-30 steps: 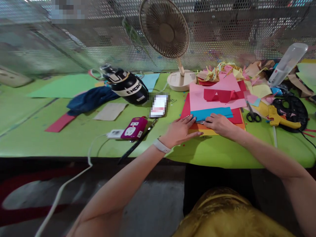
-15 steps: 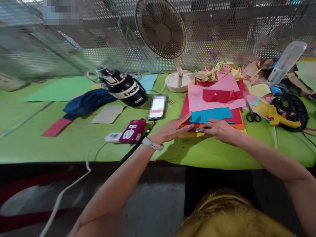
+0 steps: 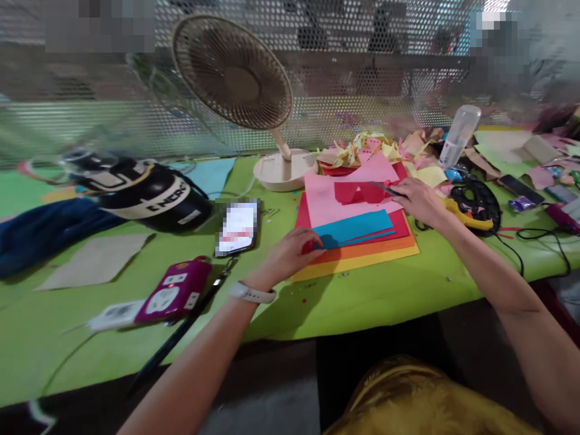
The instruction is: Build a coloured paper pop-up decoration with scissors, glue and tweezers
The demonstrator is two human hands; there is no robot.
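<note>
A blue paper piece (image 3: 353, 228) lies on a stack of coloured sheets, with a thin blue strip (image 3: 371, 238) along its near edge. At the left end of the blue paper, my left hand (image 3: 294, 251) is closed, fingertips pinching there. My right hand (image 3: 419, 199) is closed around a thin grey tool (image 3: 384, 188) whose tip points left over red paper; its exact kind is unclear. That folded red paper (image 3: 357, 193) rests on a pink sheet (image 3: 321, 205). Beneath are red, orange and yellow sheets (image 3: 362, 264).
A fan (image 3: 285, 175) stands behind the stack. Leftward are a phone (image 3: 238, 226), a purple device (image 3: 174, 290) and a black bottle (image 3: 154, 196). Scissors handles (image 3: 421, 225), a yellow glue gun (image 3: 471, 219) and a clear bottle (image 3: 460, 136) are to the right, near paper scraps (image 3: 371, 148).
My right hand has moved up and right, away from the near edge of the blue paper, carrying the grey tool. My left fingers have closed at the paper's left end. The view has turned right.
</note>
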